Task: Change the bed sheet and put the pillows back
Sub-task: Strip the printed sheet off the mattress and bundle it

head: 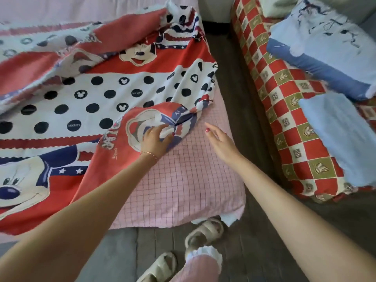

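Fingers of my left hand (155, 139) curl into a folded corner of the Mickey-print bed sheet (97, 94), gripping it above the pink checked mattress cover (183, 180). My right hand (220, 142) hovers just beside it, loose, holding nothing. Farther off, the rumpled red, white and navy sheet spreads leftward across the bed.

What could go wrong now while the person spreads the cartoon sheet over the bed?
1. Only the left hand grips the cartoon sheet; the right hand hovers open, so the pull may go skewed.
2. The sheet is bunched, leaving the pink checked corner bare.
3. The slippers lie by the feet, a possible trip.
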